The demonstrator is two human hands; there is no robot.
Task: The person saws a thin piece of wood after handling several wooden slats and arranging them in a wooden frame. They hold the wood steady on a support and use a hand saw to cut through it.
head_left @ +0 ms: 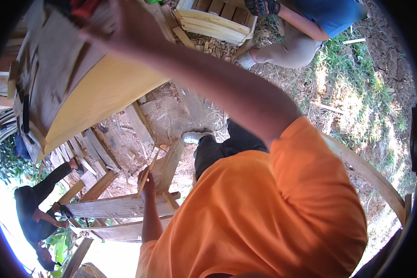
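Note:
My left hand [148, 184] is closed round a thin wooden strip [151, 167], held slanting beside a plank structure. My right arm reaches across to the upper left. At its end my right hand [109, 33] is over a worn wooden tabletop [90, 51], right by a red and black object [82, 7]. Motion blurs the fingers, and the picture's edge cuts that object off, so whether I grip it cannot be made out.
A yellowish panel [111, 88] runs below the tabletop edge. Boards [136, 121] lie on the dirt. A co-worker's gloved hand [262, 6] is at a slatted wooden crate [213, 25]. Another person [37, 211] stands beyond the long planks [111, 207] at left.

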